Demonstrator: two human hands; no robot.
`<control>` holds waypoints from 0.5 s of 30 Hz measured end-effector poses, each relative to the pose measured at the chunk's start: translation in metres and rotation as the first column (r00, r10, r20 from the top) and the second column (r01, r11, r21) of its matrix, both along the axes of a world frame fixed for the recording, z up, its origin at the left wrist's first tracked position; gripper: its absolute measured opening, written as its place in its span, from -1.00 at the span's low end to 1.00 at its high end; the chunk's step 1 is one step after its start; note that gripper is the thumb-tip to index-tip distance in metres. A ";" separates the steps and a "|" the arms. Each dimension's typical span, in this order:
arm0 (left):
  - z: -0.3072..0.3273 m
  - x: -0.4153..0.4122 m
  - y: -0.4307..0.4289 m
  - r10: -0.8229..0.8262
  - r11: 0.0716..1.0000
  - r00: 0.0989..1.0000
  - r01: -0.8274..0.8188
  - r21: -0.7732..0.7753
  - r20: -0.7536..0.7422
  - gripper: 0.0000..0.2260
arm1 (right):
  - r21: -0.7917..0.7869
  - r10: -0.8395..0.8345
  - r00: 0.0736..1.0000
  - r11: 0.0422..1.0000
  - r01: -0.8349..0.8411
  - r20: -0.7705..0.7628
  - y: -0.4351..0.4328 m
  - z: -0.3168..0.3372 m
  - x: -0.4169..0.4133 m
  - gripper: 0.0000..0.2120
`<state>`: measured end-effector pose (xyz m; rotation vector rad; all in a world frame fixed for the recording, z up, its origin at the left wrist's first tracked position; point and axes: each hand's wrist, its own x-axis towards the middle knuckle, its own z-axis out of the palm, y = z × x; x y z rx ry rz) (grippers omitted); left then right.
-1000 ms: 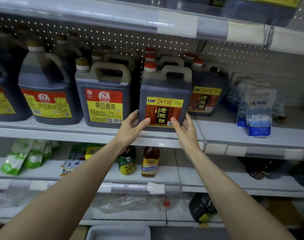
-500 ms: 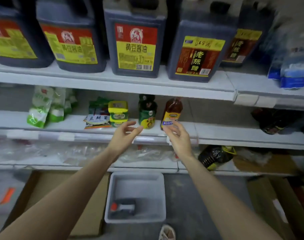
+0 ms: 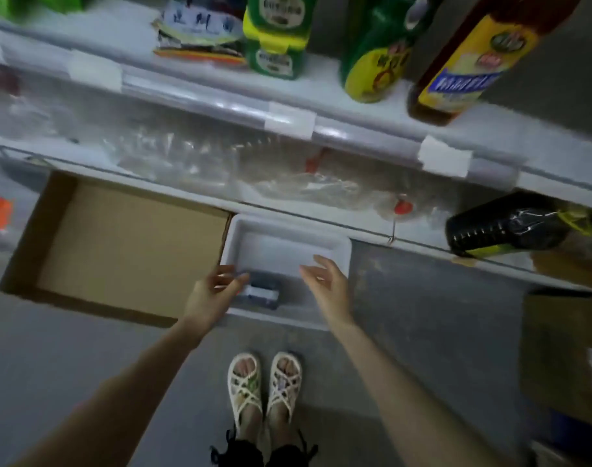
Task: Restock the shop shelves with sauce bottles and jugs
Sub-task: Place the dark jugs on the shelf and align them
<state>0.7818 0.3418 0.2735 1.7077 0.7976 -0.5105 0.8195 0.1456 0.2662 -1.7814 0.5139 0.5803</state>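
A white plastic bin (image 3: 341, 251) sits on the floor below the shelves. One dark bottle (image 3: 262, 291) lies in its near left corner. My left hand (image 3: 213, 294) hovers over the bin's left rim with fingers loosely spread, just left of the bottle and holding nothing. Over the bin's right side my right hand (image 3: 328, 284) hangs open and empty. A brown sauce bottle (image 3: 469, 62) and a green bottle (image 3: 375, 52) stand on the shelf above.
An empty cardboard box (image 3: 119, 244) lies left of the bin. Clear plastic bags (image 3: 220, 163) and a dark lying bottle (image 3: 510, 224) fill the lowest shelf. Green jars (image 3: 274, 35) stand on the shelf. Another cardboard box (image 3: 564, 352) is at right. My sandalled feet (image 3: 264, 389) stand behind the bin.
My view swung down from the jug shelf to the floor. Both hands let go of the vinegar jug and dropped to the white bin.
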 end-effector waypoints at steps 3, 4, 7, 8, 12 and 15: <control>-0.062 -0.026 0.009 0.033 0.999 0.997 -0.033 0.000 -0.073 -0.72 | 0.010 0.060 0.995 0.998 -0.060 -0.083 0.006 -0.058 -0.022 -0.61; -0.081 -0.034 0.012 0.040 0.999 0.995 -0.039 0.011 -0.087 -0.71 | 0.013 0.070 0.993 0.997 -0.069 -0.097 0.008 -0.077 -0.029 -0.59; -0.137 -0.051 0.018 0.053 0.998 0.993 -0.048 0.046 -0.107 -0.67 | 0.011 0.086 0.984 0.996 -0.085 -0.157 0.012 -0.134 -0.047 -0.56; -0.154 -0.055 0.018 0.057 0.997 0.992 -0.051 0.056 -0.109 -0.65 | 0.005 0.084 0.981 0.996 -0.084 -0.173 0.014 -0.151 -0.051 -0.56; -0.219 -0.065 0.021 0.067 0.997 0.987 -0.059 0.059 -0.146 -0.60 | -0.015 0.098 0.972 0.994 -0.104 -0.213 0.015 -0.214 -0.067 -0.61; -0.259 -0.069 0.021 0.017 1.000 0.989 -0.018 -0.003 -0.145 -0.47 | -0.026 0.109 0.968 0.993 -0.118 -0.228 0.015 -0.254 -0.075 -0.39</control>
